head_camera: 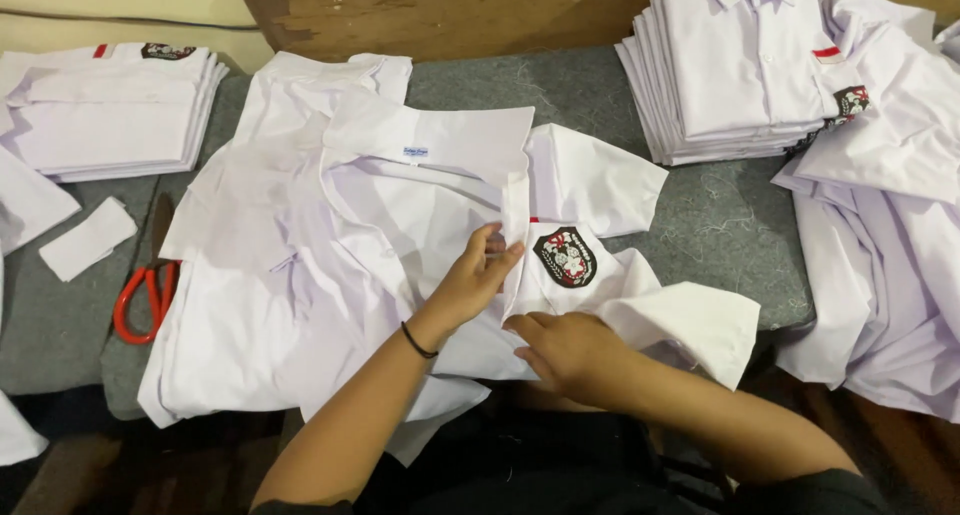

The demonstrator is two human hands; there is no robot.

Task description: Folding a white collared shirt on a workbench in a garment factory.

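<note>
A white short-sleeved shirt (300,265) lies open on the grey table (720,225), collar toward the far side, with a dark embroidered badge (565,257) on its chest pocket. My left hand (478,275), with a black band at the wrist, pinches the shirt's front edge just left of the badge. My right hand (565,350) grips the lower part of the same front panel, below the badge, fingers curled into the fabric.
A stack of folded white shirts (740,75) stands at the back right, loose white shirts (890,225) hang over the right edge. Another folded stack (110,110) sits at the back left. Red-handled scissors (145,295) and a white cloth scrap (88,238) lie left.
</note>
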